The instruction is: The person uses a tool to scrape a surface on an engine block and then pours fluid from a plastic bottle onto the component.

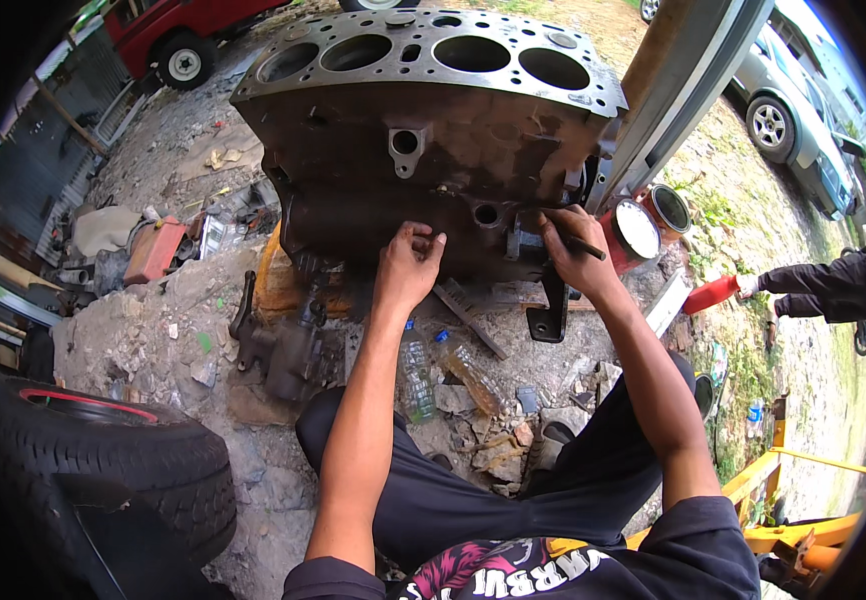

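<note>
A rusty engine block [353, 160], with four round bores in its pale top face, stands before me. My left hand [411, 260] is by its lower side, fingers curled and thumb raised; whether anything small is inside them I cannot make out. My right hand [573, 250] grips a short dark rod [587, 247] near a bracket [530, 240] on the block's lower right, just right of a round hole [486, 214]. Below, a long dark bar [470, 320] lies between the block and two plastic bottles [416, 376]. A dark metal part [293, 355] rests at the lower left.
A tire [133, 470] is at lower left. Paint cans [635, 228] sit beside a post [668, 90]. Another person [838, 290] holds a red container [711, 294] at right. A yellow frame [783, 470], rubble, scrap [153, 250], a red vehicle [143, 30] and a silver car [798, 120] surround me.
</note>
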Demonstrator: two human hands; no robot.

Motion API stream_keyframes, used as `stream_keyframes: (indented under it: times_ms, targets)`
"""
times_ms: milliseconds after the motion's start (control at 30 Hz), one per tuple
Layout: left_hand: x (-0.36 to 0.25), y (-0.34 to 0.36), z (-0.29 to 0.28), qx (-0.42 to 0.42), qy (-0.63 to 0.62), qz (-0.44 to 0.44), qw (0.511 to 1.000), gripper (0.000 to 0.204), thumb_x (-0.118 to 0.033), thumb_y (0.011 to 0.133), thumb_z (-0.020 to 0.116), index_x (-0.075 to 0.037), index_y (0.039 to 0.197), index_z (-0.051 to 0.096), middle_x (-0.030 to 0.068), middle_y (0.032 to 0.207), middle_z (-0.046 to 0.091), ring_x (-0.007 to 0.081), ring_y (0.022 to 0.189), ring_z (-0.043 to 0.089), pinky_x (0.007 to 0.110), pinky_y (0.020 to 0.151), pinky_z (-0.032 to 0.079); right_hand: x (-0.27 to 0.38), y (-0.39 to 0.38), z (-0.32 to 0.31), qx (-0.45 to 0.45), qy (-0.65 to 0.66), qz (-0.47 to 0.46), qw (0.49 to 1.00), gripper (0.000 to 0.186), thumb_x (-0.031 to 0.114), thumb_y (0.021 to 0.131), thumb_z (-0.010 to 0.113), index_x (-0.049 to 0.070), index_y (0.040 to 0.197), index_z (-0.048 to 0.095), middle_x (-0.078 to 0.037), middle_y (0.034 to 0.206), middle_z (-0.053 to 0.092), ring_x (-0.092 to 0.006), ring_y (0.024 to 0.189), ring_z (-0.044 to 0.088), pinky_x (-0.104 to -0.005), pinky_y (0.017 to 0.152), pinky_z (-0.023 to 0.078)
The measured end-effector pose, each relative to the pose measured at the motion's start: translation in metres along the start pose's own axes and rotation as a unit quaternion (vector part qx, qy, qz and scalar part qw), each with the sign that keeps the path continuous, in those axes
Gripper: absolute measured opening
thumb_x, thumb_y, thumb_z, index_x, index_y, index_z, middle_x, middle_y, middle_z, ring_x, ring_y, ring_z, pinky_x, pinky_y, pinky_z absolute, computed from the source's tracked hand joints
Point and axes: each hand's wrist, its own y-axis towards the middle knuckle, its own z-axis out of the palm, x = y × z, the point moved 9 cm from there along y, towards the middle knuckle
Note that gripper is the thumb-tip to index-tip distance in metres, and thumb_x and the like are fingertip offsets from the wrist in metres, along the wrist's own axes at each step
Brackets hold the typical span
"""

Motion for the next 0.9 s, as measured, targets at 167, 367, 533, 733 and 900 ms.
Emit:
stream_keyframes:
  times_ms: [167, 367, 533, 733, 900]
  targets:
    - [-0.002, 0.003, 0.009, 0.005, -0.001, 0.011, 1.0, 0.033, -0.028, 0.094, 0.071, 0.001, 0.108, 0.063, 0.0082, 0.082, 0.069, 0.0156, 0.071, 0.067, 0.032, 0.067, 0.053, 0.015, -0.015, 0.018, -0.045, -0.078, -0.069, 0.994, 0.022, 0.013, 0.089, 0.065, -0.001, 0.105, 0.07, -0.013, 0.091, 0.068, -0.0301, 0.087, 0.059, -0.041, 0.077, 0.041]
    - [-0.006, 0.004, 0.014, 0.01, 0.013, 0.01, 1.0, 0.034, -0.029, 0.094, 0.071, 0.001, 0.108, 0.064, 0.0093, 0.082, 0.07, 0.0168, 0.073, 0.068, 0.032, 0.067, 0.054, 0.01, -0.013, 0.017, -0.09, -0.093, -0.072, 0.989, 0.02, 0.011, 0.088, 0.065, 0.0, 0.104, 0.069, -0.01, 0.081, 0.062, -0.0285, 0.081, 0.055, -0.0407, 0.073, 0.037]
    - [-0.004, 0.003, 0.014, 0.003, -0.002, 0.011, 1.0, 0.032, -0.026, 0.092, 0.072, 0.001, 0.105, 0.063, 0.0129, 0.078, 0.07, 0.0247, 0.072, 0.071, 0.036, 0.067, 0.054, 0.022, -0.028, 0.027, -0.024, -0.069, -0.065, 0.995, 0.019, 0.011, 0.088, 0.065, 0.001, 0.103, 0.069, -0.011, 0.082, 0.062, -0.0297, 0.081, 0.054, -0.0416, 0.073, 0.036]
    - [-0.012, 0.004, 0.023, 0.011, 0.006, 0.017, 1.0, 0.032, -0.027, 0.092, 0.072, 0.001, 0.104, 0.063, 0.0125, 0.078, 0.07, 0.0243, 0.072, 0.071, 0.036, 0.068, 0.054, 0.014, -0.023, 0.019, -0.065, -0.094, -0.091, 0.989, 0.022, 0.011, 0.088, 0.066, 0.0, 0.107, 0.069, -0.011, 0.083, 0.063, -0.0292, 0.081, 0.054, -0.0406, 0.073, 0.037]
    - [-0.004, 0.004, 0.02, 0.006, 0.004, 0.015, 1.0, 0.032, -0.027, 0.092, 0.072, 0.001, 0.104, 0.063, 0.0131, 0.079, 0.071, 0.0249, 0.073, 0.071, 0.036, 0.068, 0.055, 0.031, -0.037, 0.034, -0.012, -0.106, -0.087, 0.99, 0.028, 0.012, 0.087, 0.066, 0.0, 0.112, 0.067, -0.01, 0.086, 0.063, -0.029, 0.083, 0.054, -0.0401, 0.074, 0.037]
